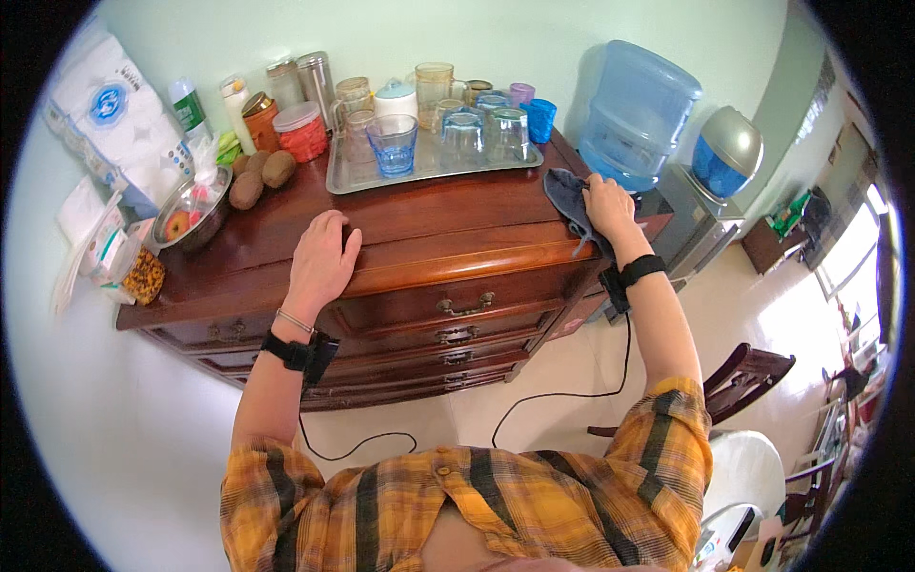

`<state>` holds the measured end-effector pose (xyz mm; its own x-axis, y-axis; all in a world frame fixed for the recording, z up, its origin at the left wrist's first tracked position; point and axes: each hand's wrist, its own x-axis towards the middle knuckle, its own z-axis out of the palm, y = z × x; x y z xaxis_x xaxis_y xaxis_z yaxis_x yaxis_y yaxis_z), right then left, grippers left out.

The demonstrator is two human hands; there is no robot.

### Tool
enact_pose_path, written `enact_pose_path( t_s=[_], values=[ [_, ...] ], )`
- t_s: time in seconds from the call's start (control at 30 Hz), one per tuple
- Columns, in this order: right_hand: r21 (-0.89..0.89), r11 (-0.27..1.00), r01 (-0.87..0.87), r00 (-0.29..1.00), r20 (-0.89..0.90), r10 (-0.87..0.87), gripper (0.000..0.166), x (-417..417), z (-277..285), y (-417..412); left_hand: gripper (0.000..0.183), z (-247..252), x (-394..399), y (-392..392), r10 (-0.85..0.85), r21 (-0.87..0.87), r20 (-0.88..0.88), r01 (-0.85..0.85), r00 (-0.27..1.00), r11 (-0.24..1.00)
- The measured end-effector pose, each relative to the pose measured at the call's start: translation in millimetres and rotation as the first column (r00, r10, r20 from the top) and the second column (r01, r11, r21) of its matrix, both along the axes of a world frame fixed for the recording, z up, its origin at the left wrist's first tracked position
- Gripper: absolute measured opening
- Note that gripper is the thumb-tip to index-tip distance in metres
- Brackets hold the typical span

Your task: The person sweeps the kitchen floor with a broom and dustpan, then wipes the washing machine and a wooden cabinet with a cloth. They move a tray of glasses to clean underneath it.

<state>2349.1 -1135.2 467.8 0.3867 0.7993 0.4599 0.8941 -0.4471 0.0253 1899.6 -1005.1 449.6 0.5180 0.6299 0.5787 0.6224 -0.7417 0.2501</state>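
Observation:
My right hand [607, 204] grips a dark blue-grey cloth [568, 194] at the right end of a wooden chest of drawers [443, 218]. Part of the cloth hangs over its front edge. Flat on the front of the same top lies my left hand [325, 254], holding nothing, thumb apart from the fingers. Beyond both hands, a metal tray [436, 174] carries an upright blue glass tumbler [393, 146], several upturned glasses [462, 139], a glass pitcher [434, 86] and a white pot with a pale blue lid [395, 98].
On the left stand a metal bowl with fruit [193, 225], kiwifruit [277, 169], a red-filled jar [300, 136] and a tub of snacks [143, 275]. A water bottle on a dispenser [636, 114] stands to the right. Black cables [561, 397] trail from my wrist straps; a wooden chair [747, 379] is at right.

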Motion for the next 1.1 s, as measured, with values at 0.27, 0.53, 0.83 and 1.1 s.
enact_pose_path(
  t_s=[0.27, 0.53, 0.83, 1.1],
  values=[
    [0.035, 0.957, -0.287, 0.936, -0.204, 0.288, 0.037, -6.9, 47.1, 16.0, 0.026, -10.9, -12.3, 19.1, -0.009, 0.001, 0.216, 0.009, 0.976, 1.000],
    [-0.029, 0.915, -0.403, 0.856, -0.365, 0.366, 0.039, 34.0, 35.5, 105.7, 0.029, 20.2, -7.8, 91.9, 0.231, -0.609, 0.354, 0.036, 0.906, 0.792],
    [-0.128, 0.969, -0.212, 0.759, -0.647, 0.080, 0.040, 25.9, 22.7, 167.9, 0.026, 41.8, 20.5, 158.4, 0.118, -0.813, -0.004, -0.072, 0.993, 0.577],
    [-0.221, 0.943, -0.248, 0.792, -0.607, 0.066, 0.050, 47.3, 11.5, 179.4, 0.026, 43.2, 26.5, 165.3, 0.067, -0.815, -0.064, -0.091, 0.996, 0.573]
  ],
)
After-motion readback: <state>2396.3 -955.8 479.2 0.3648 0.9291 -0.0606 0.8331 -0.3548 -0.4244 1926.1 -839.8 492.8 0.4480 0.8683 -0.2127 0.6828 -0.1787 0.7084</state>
